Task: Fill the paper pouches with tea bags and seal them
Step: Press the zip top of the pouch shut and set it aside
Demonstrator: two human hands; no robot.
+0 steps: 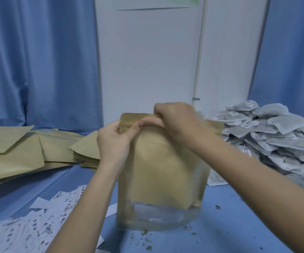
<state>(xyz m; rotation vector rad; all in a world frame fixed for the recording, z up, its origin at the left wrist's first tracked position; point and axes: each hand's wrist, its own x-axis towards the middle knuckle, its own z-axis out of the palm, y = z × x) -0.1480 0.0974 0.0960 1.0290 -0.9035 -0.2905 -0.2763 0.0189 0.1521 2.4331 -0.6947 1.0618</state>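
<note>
— Where did the pouch (162, 172) stand, and who held it?

— Upright on the blue table (229, 225), mid-front. The left hand (113, 141) pinched its top strip near the left corner; the right hand (175, 119) had its grip curled over the same strip, further right.

— How would it handle?

— Judged light but bulky: thin paper, a clear window low down, bulging as if filled. It creases easily. Best held along the stiff top strip, pressed end to end.

— Supplies?

— Loose tea bags (275, 136) heaped at right, flat pouches (19, 152) stacked at left.
</note>
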